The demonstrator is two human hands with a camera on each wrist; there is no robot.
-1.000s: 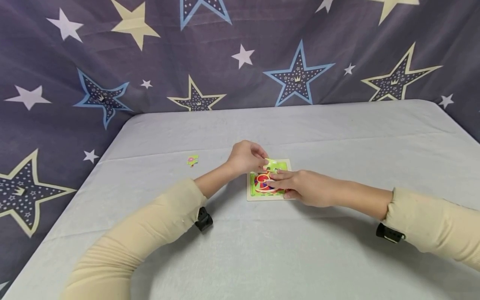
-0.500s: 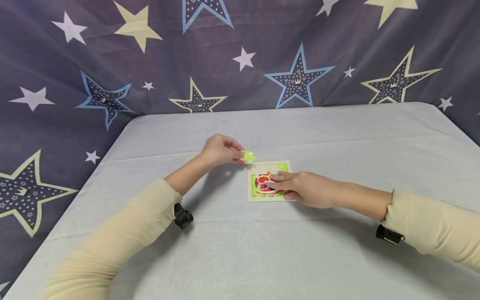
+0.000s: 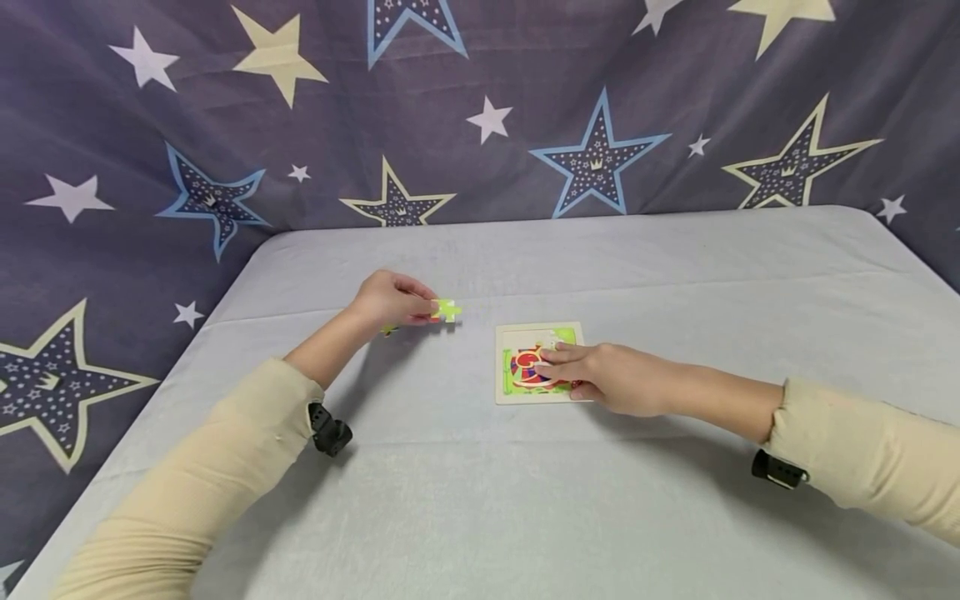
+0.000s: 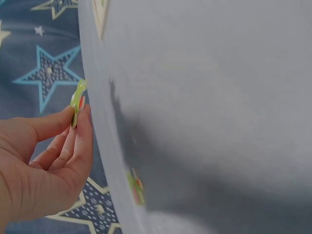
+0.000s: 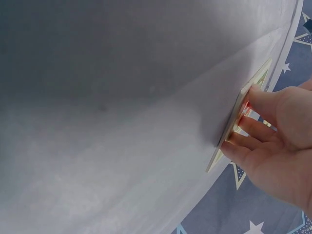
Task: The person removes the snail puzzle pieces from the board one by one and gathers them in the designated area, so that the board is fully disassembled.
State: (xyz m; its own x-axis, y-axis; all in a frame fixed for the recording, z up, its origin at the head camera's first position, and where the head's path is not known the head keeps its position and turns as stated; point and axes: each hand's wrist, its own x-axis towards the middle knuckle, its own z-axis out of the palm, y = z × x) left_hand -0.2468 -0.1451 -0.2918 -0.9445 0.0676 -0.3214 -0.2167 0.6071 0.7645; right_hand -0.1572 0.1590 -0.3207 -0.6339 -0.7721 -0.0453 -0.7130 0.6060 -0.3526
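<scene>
A small square puzzle board [image 3: 536, 363] with a green and red picture lies on the grey table [image 3: 525, 500]. My right hand [image 3: 551, 365] rests flat on it with straight fingers, and the right wrist view shows the fingers [image 5: 253, 127] pressing the board [image 5: 229, 141]. My left hand [image 3: 431, 310] is raised left of the board and pinches a light green puzzle piece [image 3: 447, 310] between thumb and fingers. The same puzzle piece [image 4: 78, 100] shows in the left wrist view. Another loose piece [image 3: 387, 330] lies on the cloth just under the left hand, also seen as a small piece [image 4: 136, 185].
A dark star-patterned cloth [image 3: 480, 108] hangs behind and along the left side of the table. The table's left edge [image 3: 187, 333] is close to the left hand. Black wrist cameras [image 3: 328, 432] sit on both forearms.
My left hand has lifted the green piece off the board and carried it left, away from the board. The right hand has stayed on the board.
</scene>
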